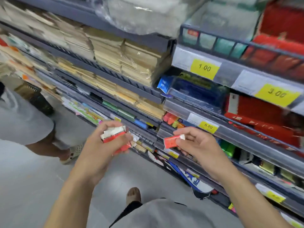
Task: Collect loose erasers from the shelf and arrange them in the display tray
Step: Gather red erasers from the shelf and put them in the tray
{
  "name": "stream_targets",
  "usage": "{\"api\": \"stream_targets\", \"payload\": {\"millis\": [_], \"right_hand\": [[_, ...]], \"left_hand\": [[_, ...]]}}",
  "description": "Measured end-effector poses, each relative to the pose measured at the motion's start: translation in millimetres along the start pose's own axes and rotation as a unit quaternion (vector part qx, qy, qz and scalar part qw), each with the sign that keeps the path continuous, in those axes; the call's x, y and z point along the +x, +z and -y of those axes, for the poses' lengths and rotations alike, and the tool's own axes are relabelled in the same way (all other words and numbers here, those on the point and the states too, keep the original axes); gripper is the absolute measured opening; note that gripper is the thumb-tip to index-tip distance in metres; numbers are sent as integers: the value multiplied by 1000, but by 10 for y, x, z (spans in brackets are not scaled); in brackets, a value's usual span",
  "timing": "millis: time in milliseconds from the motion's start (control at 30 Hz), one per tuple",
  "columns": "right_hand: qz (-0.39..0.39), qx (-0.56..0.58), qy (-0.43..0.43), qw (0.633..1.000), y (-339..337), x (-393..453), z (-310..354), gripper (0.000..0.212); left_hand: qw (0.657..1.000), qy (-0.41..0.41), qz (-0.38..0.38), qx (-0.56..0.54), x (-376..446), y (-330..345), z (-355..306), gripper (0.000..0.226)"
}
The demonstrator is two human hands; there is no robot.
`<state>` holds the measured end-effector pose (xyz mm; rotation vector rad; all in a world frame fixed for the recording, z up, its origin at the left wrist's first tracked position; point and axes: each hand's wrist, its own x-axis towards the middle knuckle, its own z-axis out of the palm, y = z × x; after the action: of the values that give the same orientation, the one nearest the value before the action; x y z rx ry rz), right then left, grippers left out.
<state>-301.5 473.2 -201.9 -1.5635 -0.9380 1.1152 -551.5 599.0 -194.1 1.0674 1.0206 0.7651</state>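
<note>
Left hand [105,142]: gripping a bunch of erasers [115,134] — fingers curling round them.
Right hand [197,145]: pinching one eraser [172,141] — lying crosswise, pointing left.

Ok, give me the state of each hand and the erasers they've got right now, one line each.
Left hand: fingers curled round a bunch of red-and-white wrapped erasers.
Bunch of erasers: held off the shelf, several together.
Right hand: pinches one red-wrapped eraser.
Single eraser: held in the air, clear of the grey shelf edge.
</note>
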Motion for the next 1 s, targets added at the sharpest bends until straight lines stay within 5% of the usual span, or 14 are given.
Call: {"api": "stream_targets", "payload": {"millis": [300,667,1000], "right_hand": [[-109,-15,-109,988,59,8,897,27],[-215,-68,-243,943,-701,-429,1752,26],[-326,-312,-84,888,-1524,-45,2222,35]], "left_hand": [[969,146,197,23,617,471,-1364,42],[906,236,352,-17,578,1364,-1972,32],[916,216,338,-16,668,1757,-2057,34]]}}
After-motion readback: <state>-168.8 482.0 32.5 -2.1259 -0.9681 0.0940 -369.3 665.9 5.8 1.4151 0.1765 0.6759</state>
